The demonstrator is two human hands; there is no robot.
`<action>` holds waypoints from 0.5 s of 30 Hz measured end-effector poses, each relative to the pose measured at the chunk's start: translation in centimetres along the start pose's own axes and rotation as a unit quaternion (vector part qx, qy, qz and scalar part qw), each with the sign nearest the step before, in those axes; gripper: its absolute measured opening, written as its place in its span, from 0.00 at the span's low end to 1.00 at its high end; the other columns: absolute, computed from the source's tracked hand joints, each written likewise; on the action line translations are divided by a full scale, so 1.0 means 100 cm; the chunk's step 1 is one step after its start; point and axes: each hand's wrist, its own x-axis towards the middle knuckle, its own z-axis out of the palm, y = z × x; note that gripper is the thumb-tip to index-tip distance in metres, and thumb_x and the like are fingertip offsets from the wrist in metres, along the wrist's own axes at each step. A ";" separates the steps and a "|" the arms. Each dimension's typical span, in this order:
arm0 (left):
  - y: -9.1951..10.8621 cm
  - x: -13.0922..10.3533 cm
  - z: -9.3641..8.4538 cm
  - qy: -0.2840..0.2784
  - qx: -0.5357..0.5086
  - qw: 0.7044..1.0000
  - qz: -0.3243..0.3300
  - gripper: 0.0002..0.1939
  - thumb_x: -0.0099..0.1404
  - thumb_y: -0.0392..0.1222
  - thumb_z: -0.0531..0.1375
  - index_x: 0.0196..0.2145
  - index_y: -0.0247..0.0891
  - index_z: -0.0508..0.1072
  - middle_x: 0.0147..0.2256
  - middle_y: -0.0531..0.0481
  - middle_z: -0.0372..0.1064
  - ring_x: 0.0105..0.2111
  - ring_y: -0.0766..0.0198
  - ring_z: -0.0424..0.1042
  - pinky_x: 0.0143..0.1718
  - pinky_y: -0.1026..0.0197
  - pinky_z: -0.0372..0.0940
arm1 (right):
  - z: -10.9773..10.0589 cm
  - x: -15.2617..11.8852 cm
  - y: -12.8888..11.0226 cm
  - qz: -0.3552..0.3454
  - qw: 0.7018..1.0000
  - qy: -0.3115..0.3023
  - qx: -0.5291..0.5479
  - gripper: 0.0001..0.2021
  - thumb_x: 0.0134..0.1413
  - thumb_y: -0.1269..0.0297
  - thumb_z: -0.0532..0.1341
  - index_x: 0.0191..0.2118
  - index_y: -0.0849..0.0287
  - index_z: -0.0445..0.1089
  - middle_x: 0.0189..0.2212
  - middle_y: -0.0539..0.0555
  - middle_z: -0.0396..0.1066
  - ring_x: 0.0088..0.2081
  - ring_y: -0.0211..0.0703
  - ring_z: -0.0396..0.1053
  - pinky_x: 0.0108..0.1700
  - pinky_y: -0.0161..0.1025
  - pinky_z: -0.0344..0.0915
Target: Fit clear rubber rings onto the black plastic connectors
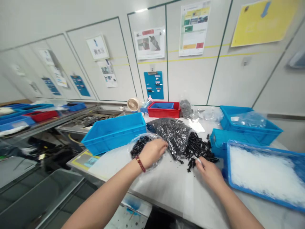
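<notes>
My left hand point(153, 152), with a dark red bead bracelet point(140, 163) on its wrist, hangs over a clear plastic bag of small black parts point(140, 144). Its fingers are curled together, and whatever they hold is hidden. My right hand point(211, 174) pinches a small white piece point(198, 160) between thumb and finger. That piece is too small to name. Just beyond it lies a loose pile of black stick-like plastic parts point(199, 147). Between the two hands, a larger clear bag of black parts point(175, 133) lies on its side, next to the pile.
A blue bin point(114, 132) stands left on the white table point(166, 184). To the right is a blue tray point(227, 168) of small white pieces, with a blue bin point(250, 127) behind. A red bin point(164, 113) and small fan point(133, 104) are at the back.
</notes>
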 end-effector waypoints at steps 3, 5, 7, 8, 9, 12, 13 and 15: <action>0.039 0.009 0.037 -0.102 0.005 0.993 0.067 0.10 0.64 0.34 0.51 0.33 0.36 0.72 0.32 0.45 0.68 0.35 0.59 0.67 0.36 0.62 0.63 | -0.001 0.001 0.002 0.003 1.000 0.001 0.002 0.12 0.57 0.62 0.46 0.33 0.57 0.64 0.27 0.53 0.70 0.28 0.40 0.64 0.27 0.32 0.48; 0.054 0.016 0.059 -0.129 0.007 0.990 0.055 0.10 0.62 0.30 0.52 0.28 0.34 0.71 0.31 0.43 0.68 0.34 0.58 0.67 0.34 0.61 0.62 | -0.001 0.001 0.003 0.003 1.000 0.003 0.006 0.12 0.58 0.62 0.45 0.34 0.57 0.64 0.28 0.53 0.70 0.30 0.41 0.65 0.28 0.32 0.48; 0.060 0.023 0.072 -0.130 0.001 0.991 0.044 0.11 0.61 0.27 0.51 0.25 0.32 0.70 0.30 0.42 0.67 0.33 0.57 0.67 0.34 0.60 0.62 | 0.000 0.001 0.004 -0.002 1.000 0.008 0.013 0.13 0.59 0.62 0.44 0.34 0.57 0.63 0.28 0.53 0.70 0.30 0.41 0.65 0.29 0.33 0.49; 0.060 0.026 0.075 -0.125 -0.003 0.991 0.043 0.11 0.60 0.27 0.51 0.25 0.32 0.70 0.29 0.42 0.67 0.33 0.57 0.67 0.34 0.60 0.62 | 0.000 0.001 0.004 -0.006 1.000 0.013 0.019 0.13 0.59 0.61 0.44 0.34 0.58 0.63 0.28 0.53 0.70 0.31 0.42 0.65 0.29 0.33 0.50; 0.060 0.029 0.075 -0.122 -0.006 0.991 0.044 0.11 0.61 0.28 0.51 0.25 0.33 0.70 0.30 0.43 0.67 0.33 0.57 0.67 0.34 0.60 0.62 | 0.001 0.002 0.005 -0.012 0.999 0.017 0.025 0.13 0.59 0.61 0.44 0.34 0.58 0.63 0.28 0.54 0.70 0.31 0.42 0.66 0.30 0.33 0.50; 0.059 0.033 0.070 -0.073 -0.067 0.994 0.036 0.08 0.61 0.31 0.51 0.32 0.35 0.69 0.31 0.46 0.67 0.32 0.61 0.67 0.35 0.61 0.62 | 0.003 0.002 0.007 -0.037 0.998 0.030 0.050 0.14 0.60 0.61 0.43 0.34 0.58 0.64 0.30 0.54 0.70 0.32 0.41 0.66 0.31 0.33 0.51; 0.059 0.033 0.068 -0.043 -0.115 0.992 0.023 0.07 0.61 0.32 0.52 0.33 0.36 0.69 0.30 0.48 0.67 0.30 0.62 0.66 0.34 0.62 0.62 | 0.003 0.002 0.007 -0.043 0.997 0.033 0.055 0.14 0.60 0.61 0.43 0.34 0.58 0.64 0.30 0.54 0.70 0.31 0.41 0.65 0.31 0.33 0.51; 0.057 0.032 0.067 0.016 -0.233 0.972 -0.008 0.06 0.60 0.33 0.52 0.33 0.37 0.69 0.27 0.52 0.66 0.27 0.65 0.65 0.31 0.65 0.61 | 0.003 0.001 0.007 -0.042 0.997 0.031 0.056 0.14 0.60 0.61 0.43 0.32 0.58 0.63 0.28 0.53 0.69 0.29 0.40 0.64 0.30 0.33 0.50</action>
